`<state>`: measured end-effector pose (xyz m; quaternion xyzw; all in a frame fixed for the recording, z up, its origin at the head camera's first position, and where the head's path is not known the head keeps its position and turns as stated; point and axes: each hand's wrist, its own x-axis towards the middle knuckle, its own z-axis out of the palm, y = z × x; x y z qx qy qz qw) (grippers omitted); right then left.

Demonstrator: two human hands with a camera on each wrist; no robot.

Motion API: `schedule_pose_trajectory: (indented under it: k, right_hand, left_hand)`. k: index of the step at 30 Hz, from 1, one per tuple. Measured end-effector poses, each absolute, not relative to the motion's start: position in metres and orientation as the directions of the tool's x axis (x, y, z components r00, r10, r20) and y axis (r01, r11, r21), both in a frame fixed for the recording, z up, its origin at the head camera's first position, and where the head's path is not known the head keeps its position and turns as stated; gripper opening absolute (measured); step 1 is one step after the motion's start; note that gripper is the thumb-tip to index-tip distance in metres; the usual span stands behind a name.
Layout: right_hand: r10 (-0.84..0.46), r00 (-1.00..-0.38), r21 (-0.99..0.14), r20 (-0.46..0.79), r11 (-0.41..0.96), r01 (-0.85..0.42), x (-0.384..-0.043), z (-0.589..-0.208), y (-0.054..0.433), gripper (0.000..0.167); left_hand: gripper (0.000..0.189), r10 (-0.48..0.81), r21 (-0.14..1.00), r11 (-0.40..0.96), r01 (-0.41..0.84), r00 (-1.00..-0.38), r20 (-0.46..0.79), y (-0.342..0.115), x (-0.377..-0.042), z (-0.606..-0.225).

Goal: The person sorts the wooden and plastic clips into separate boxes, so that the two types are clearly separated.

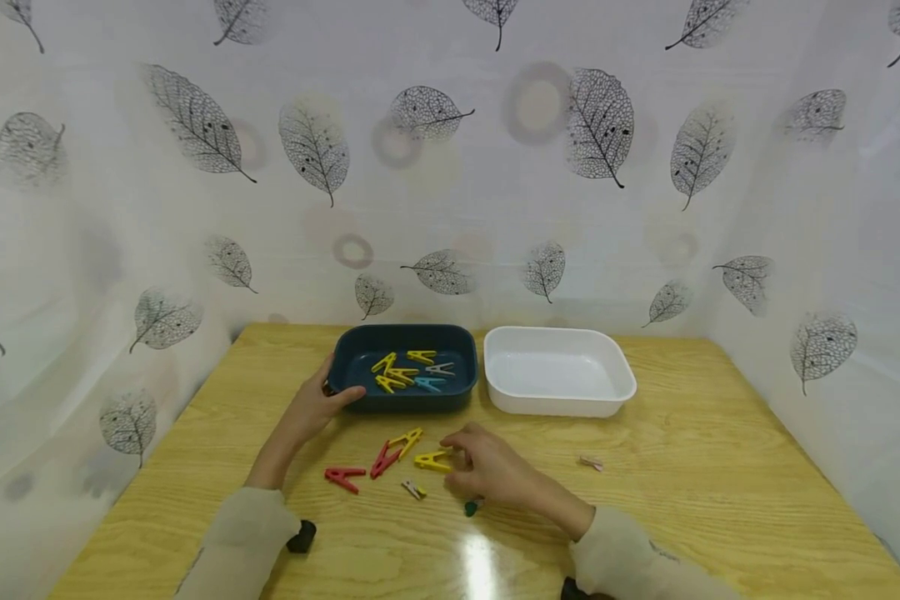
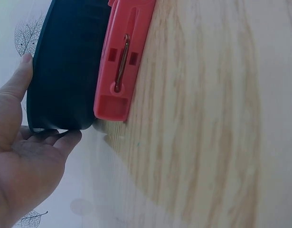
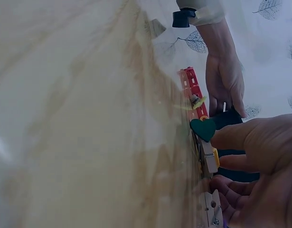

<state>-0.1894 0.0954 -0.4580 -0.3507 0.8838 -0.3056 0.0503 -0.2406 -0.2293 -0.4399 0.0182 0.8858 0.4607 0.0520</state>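
My left hand (image 1: 311,417) grips the left end of a dark blue basin (image 1: 408,403), thumb over the front rim and fingers at its side. Several yellow clothespins (image 1: 422,357), a grey one (image 1: 440,369) and a blue one (image 1: 430,383) lie in that basin. Over the table, my right hand (image 1: 491,468) has curved fingers around the right end of a yellow clothespin (image 1: 431,461); whether they pinch it is hidden. Just below that hand lies a small wooden clothespin with a green heart (image 3: 202,129). Left of it are another yellow clothespin (image 1: 407,443) and two red clothespins (image 1: 343,477).
A white basin (image 1: 562,406) stands right of the dark blue one. One small wooden clothespin (image 1: 591,462) lies on the wooden table (image 1: 705,467) at the right, and another with a yellow end (image 1: 414,489) at the front. A leaf-print curtain (image 1: 450,208) hangs behind.
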Motion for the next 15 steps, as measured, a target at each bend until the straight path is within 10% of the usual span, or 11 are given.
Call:
schedule_pose_trajectory:
  k: [15]
  right_hand:
    - [-0.636,-0.757,-0.504,0.152,0.609,-0.613,-0.1879,-0.4575,0.0902,0.033]
  left_hand:
    - [0.099,0.073,0.819,0.573,-0.025,-0.994,-0.081,-0.2302,-0.2419,-0.4414]
